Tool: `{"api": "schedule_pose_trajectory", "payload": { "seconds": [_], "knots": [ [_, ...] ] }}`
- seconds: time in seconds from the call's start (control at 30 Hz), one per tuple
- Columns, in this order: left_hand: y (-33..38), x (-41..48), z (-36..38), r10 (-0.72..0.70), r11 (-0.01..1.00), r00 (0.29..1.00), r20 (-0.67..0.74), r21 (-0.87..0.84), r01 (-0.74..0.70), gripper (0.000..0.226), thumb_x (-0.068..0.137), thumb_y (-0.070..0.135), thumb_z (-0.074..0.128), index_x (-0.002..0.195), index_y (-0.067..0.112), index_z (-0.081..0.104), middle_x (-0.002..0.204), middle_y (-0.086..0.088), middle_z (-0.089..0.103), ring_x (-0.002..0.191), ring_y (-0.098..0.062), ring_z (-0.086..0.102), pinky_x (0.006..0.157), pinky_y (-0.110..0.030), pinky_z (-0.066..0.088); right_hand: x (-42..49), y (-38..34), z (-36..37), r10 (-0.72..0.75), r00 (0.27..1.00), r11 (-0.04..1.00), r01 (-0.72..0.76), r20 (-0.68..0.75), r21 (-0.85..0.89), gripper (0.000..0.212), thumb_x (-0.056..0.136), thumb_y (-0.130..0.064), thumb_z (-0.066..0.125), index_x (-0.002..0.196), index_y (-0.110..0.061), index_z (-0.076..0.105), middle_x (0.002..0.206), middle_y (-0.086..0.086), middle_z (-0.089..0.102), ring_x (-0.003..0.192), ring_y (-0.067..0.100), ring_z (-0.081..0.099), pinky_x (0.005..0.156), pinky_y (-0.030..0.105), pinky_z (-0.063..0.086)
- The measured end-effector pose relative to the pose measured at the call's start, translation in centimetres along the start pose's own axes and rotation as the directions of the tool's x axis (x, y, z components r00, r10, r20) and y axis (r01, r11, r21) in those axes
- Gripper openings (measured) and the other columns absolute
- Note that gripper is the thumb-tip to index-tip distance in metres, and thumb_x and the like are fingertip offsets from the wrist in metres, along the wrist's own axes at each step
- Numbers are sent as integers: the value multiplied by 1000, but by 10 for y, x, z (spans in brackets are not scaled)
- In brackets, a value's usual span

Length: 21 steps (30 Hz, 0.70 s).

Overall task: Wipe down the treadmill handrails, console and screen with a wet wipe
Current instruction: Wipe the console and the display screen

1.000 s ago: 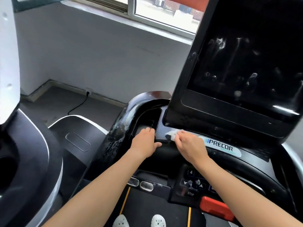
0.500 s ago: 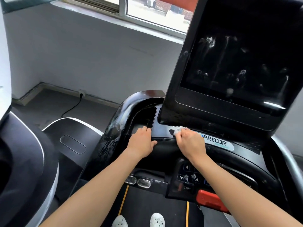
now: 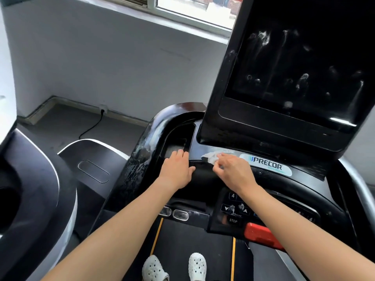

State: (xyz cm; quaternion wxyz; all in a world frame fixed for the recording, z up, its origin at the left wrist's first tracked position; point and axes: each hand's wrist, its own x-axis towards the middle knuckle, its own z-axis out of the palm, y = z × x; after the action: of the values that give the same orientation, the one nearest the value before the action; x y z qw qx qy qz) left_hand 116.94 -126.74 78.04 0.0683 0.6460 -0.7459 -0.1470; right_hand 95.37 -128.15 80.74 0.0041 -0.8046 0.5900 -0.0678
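**Wet wipe on the console ledge, under your right hand**

You stand on the black treadmill belt (image 3: 192, 240) in white perforated clogs (image 3: 155, 268). Beyond both hands rises a plain grey wall (image 3: 101, 57) with a window (image 3: 192, 7) at the top. Far to the left of your left hand, a black power cord (image 3: 91, 126) runs from a wall socket across the dark floor (image 3: 60, 126).

The console (image 3: 203, 148) is glossy black moulded plastic with rounded edges. Pale, dried-looking smears cover its curved flank left of your left hand. The screen (image 3: 294, 67), a flat dark panel, tilts up above your right hand and carries whitish streaks and drip marks. Just right of your right hand sits the oval PRECOR label (image 3: 265, 164).

Your left hand (image 3: 176, 169) lies flat on the console edge, fingers straight and together, thumb spread to the right. Its fingertips reach the rim of the cup recess (image 3: 176, 136).

Your right hand (image 3: 233, 171) has its fingers curled, pinching the crumpled white wet wipe (image 3: 211, 157) against the ledge below the screen. The wipe protrudes at the fingertips, between the two hands. Below your right wrist are the STOP key (image 3: 233, 220) and a red safety clip (image 3: 261, 235).
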Motion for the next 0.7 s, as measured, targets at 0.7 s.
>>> {"api": "schedule_pose_trajectory", "payload": {
  "seconds": [0.7],
  "knots": [
    [35,5,-2,-136,990,991,-11,23,137,45,105,45,44,136,12,47,135,-10,50,122,-31,52,93,-44,46,12,-4,-1,59,998,989,-59,4,138,17,95,-33,58,96,-17,56,96,0,61,80,29,61,61,34,35]
  ]
}}
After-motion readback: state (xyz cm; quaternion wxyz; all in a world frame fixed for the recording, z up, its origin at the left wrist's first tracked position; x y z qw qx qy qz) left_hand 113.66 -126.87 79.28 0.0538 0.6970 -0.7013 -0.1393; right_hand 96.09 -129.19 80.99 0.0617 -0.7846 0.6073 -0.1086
